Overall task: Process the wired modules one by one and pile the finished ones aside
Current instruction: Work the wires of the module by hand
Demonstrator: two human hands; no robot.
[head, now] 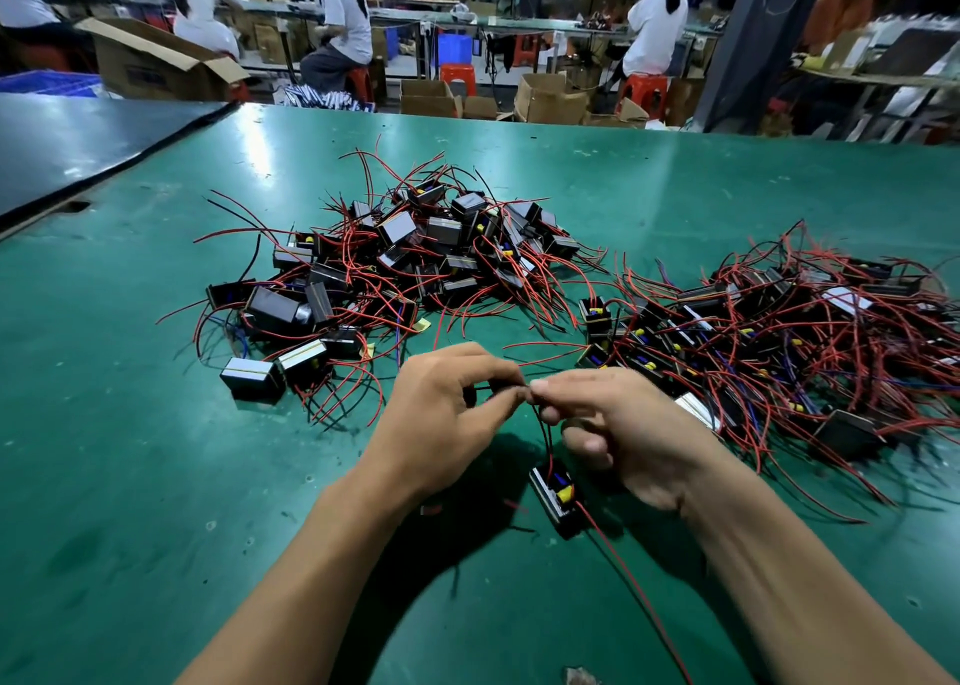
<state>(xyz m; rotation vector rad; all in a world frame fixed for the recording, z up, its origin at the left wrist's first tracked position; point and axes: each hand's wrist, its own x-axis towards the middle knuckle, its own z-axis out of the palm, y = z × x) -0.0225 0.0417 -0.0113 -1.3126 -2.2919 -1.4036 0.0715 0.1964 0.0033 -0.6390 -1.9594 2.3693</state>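
A small black module point(557, 494) with yellow and blue parts hangs just above the green table point(156, 450) below my hands, and a long red wire trails from it toward me. My left hand point(441, 419) and my right hand point(608, 424) meet fingertip to fingertip and pinch the module's thin black wires between them. One pile of black modules with red wires point(395, 263) lies in the middle of the table. A second pile point(769, 341) spreads out on the right, close behind my right hand.
A darker table section point(78, 143) adjoins at the far left. Beyond the far edge stand cardboard boxes point(156, 60), red stools and several seated people at other benches. Small wire scraps point(431, 508) lie under my left wrist.
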